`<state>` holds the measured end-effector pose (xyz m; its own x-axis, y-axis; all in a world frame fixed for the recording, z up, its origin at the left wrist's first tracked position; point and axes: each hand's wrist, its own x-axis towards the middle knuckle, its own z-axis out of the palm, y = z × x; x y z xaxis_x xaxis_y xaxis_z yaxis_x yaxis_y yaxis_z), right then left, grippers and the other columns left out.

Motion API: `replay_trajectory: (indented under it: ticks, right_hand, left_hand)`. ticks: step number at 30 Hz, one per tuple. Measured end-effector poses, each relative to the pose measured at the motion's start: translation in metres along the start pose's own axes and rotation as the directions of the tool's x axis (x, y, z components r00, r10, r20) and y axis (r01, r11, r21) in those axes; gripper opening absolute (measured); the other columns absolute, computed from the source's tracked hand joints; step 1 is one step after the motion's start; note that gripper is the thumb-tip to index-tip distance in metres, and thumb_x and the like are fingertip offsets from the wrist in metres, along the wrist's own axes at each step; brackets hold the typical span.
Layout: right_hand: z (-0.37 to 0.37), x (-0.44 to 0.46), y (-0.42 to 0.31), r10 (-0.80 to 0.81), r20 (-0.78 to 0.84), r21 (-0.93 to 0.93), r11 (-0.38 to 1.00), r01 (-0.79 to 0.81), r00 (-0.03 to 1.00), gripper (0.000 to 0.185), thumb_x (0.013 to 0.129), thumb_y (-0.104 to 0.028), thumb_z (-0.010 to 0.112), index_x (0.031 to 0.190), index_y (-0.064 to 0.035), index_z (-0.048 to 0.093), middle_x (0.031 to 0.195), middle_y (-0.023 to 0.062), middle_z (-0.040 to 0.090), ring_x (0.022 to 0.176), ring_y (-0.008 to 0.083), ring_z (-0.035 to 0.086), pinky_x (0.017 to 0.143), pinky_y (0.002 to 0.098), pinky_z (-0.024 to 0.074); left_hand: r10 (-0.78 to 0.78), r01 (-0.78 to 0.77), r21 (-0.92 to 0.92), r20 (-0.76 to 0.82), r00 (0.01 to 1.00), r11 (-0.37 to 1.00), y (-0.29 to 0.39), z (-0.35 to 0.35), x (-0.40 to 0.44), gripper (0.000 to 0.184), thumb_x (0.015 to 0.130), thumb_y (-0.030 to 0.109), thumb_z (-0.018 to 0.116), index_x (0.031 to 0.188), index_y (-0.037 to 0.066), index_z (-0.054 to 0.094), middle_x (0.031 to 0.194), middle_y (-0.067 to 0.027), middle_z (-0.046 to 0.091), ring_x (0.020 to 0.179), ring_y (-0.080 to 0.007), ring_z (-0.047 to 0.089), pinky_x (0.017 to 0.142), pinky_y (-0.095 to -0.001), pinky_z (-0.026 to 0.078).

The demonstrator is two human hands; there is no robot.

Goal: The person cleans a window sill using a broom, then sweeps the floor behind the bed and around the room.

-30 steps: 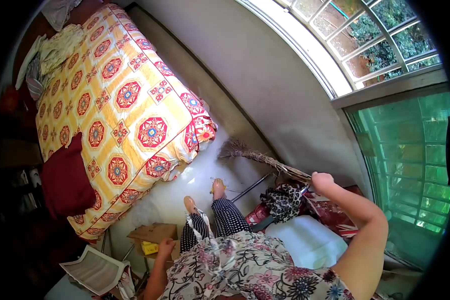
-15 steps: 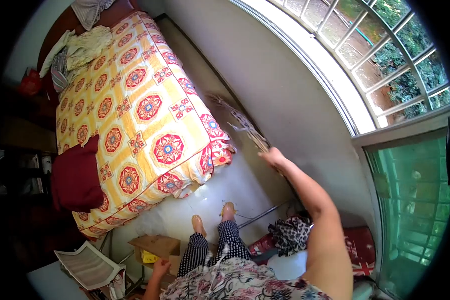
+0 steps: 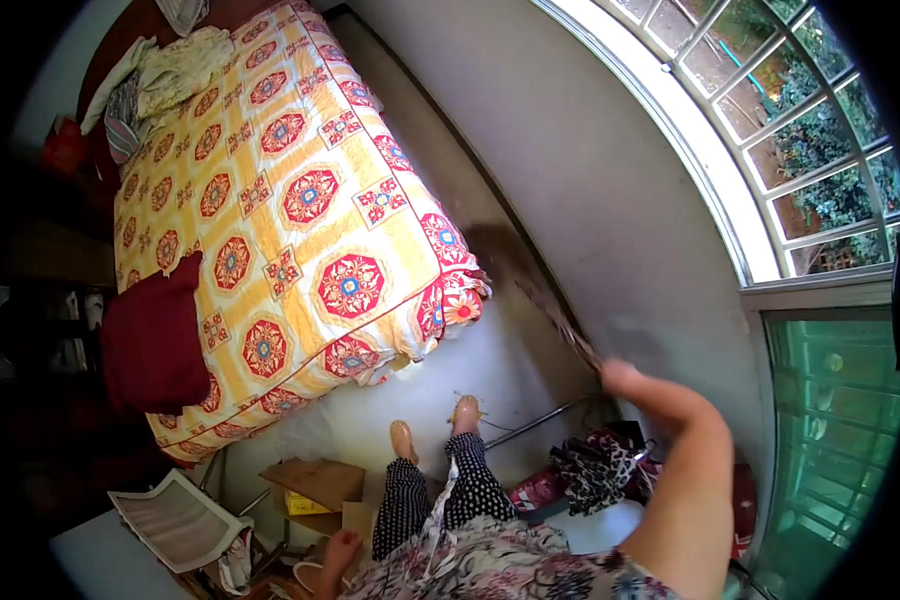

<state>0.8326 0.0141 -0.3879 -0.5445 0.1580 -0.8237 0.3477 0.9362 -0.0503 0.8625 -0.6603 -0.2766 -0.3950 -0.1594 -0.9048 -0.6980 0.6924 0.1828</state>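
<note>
My right hand, out to the right beside the wall, is closed around a broom that looks like a bundle of thin twigs. The broom slants down and away over the floor strip between bed and wall; its far end is smeared by motion. Low in the view, my left hand hangs near an open cardboard box, its fingers curled. Whether anything is in them I cannot make out.
A bed with a patterned cover fills the left. A barred window is above the wall at right. Near my feet are a metal pole, a leopard-print cloth and a tilted light-coloured panel.
My right hand has swung the broom down and to the right, closer to me along the wall. My left hand has shifted slightly, and the view has turned a little.
</note>
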Motion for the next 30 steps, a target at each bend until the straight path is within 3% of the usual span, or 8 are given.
replay_trajectory:
  ticks: [3,6,9,15,20,22,25,30]
  right_hand:
    - [-0.015,-0.142,-0.005,0.115,0.258,-0.107,0.99,-0.09,0.959,0.017,0.065,-0.011,0.053,0.074,-0.0002,0.061,0.085,0.0194,0.059,0.082,0.0307,0.058,0.07,0.0382,0.0468]
    - [-0.03,-0.227,-0.023,0.337,0.065,0.064,0.938,-0.341,0.939,0.02,0.065,-0.016,0.057,0.076,0.0004,0.06,0.079,0.0203,0.059,0.079,0.0334,0.057,0.07,0.0394,0.0455]
    - [-0.037,-0.269,-0.039,0.342,0.148,0.24,0.898,-0.369,0.928,0.031,0.068,-0.026,0.059,0.084,0.0016,0.06,0.085,0.0229,0.058,0.083,0.0357,0.056,0.072,0.039,0.0444]
    - [0.042,-0.187,-0.074,0.41,0.015,0.671,0.672,-0.313,0.912,0.034,0.072,-0.028,0.057,0.079,0.0054,0.057,0.068,0.0219,0.057,0.069,0.0339,0.058,0.062,0.0395,0.0443]
    - [0.141,-0.13,-0.113,0.342,0.112,0.418,0.836,-0.356,0.933,0.024,0.066,-0.015,0.054,0.08,0.0033,0.061,0.085,0.0246,0.057,0.085,0.0345,0.057,0.073,0.0376,0.0462]
    - [0.14,-0.176,-0.148,0.343,0.333,0.551,0.685,-0.477,0.878,0.025,0.067,-0.014,0.055,0.078,0.0072,0.059,0.079,0.0228,0.059,0.072,0.0329,0.06,0.064,0.0389,0.0488]
    - [0.161,-0.244,-0.166,0.314,0.263,0.681,0.61,-0.406,0.912,0.023,0.07,-0.018,0.054,0.065,0.0043,0.054,0.054,0.017,0.054,0.043,0.0258,0.055,0.042,0.036,0.0456]
    - [0.14,-0.302,-0.193,0.491,0.244,0.858,0.292,-0.422,0.836,0.028,0.071,-0.024,0.06,0.068,0.0015,0.05,0.048,0.0098,0.048,0.039,0.0194,0.049,0.037,0.0341,0.0394]
  left_hand:
    - [0.158,-0.166,0.133,0.066,0.985,0.977,-0.008,0.009,0.039,0.031,0.071,0.025,0.06,0.09,0.0,0.058,0.078,-0.0115,0.06,0.069,-0.02,0.058,0.062,-0.0305,0.046]
    - [0.244,-0.24,-0.049,0.11,0.964,0.969,0.038,0.014,0.055,0.023,0.074,0.015,0.059,0.09,-0.001,0.055,0.073,-0.0074,0.059,0.065,-0.0164,0.056,0.058,-0.0291,0.046]
    - [0.452,-0.44,-0.163,0.047,0.891,0.883,0.04,0.022,0.09,0.02,0.073,0.011,0.062,0.087,-0.001,0.054,0.071,-0.0058,0.057,0.062,-0.0129,0.053,0.054,-0.0262,0.044]
    - [0.428,-0.412,-0.158,0.086,0.899,0.897,0.077,0.001,0.078,0.014,0.074,0.009,0.059,0.083,0.0,0.053,0.068,-0.0033,0.054,0.058,-0.0103,0.05,0.051,-0.0239,0.043]
    - [0.438,-0.433,-0.072,0.091,0.894,0.898,0.082,-0.032,0.043,0.014,0.075,0.009,0.059,0.084,0.002,0.05,0.067,-0.003,0.052,0.054,-0.0109,0.048,0.048,-0.0239,0.042]
    - [0.461,-0.462,-0.001,0.072,0.885,0.887,0.081,-0.039,0.041,0.014,0.075,0.008,0.059,0.084,0.002,0.05,0.067,-0.0032,0.052,0.054,-0.011,0.048,0.047,-0.024,0.042]
    - [0.397,-0.395,-0.042,0.142,0.907,0.918,0.055,-0.048,0.067,0.015,0.074,0.01,0.06,0.083,0.003,0.05,0.066,-0.0042,0.053,0.057,-0.0126,0.051,0.047,-0.0261,0.042]
    - [0.452,-0.48,0.251,0.165,0.877,0.84,0.018,-0.062,0.135,0.019,0.072,0.013,0.062,0.084,0.002,0.052,0.064,-0.0052,0.054,0.062,-0.017,0.054,0.055,-0.0288,0.044]
